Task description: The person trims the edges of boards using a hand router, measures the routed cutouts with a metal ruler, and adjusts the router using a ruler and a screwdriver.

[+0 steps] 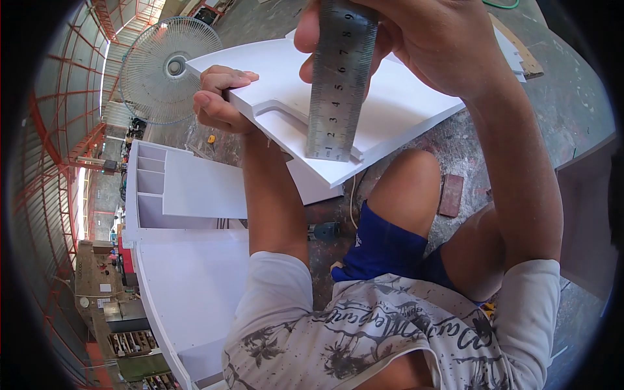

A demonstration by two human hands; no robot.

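A metal ruler [339, 84] with centimetre numbers hangs lengthwise in front of a white board piece [403, 110]. My right hand [416, 39] grips the ruler near its upper end, fingers wrapped around it. The ruler's low end lies near the board's lower corner, over its edge. With my left hand [224, 101] I hold the board's left corner, fingers curled over the edge. A recessed, rounded notch [279, 120] runs along the board's near edge, partly behind the ruler.
A large fan [174, 66] stands at the upper left. White panels with small compartments [151, 172] are on the left. A reddish block [451, 195] lies on the dusty floor by my knees. A power tool [323, 231] is beside my left arm. Shelving [588, 221] stands right.
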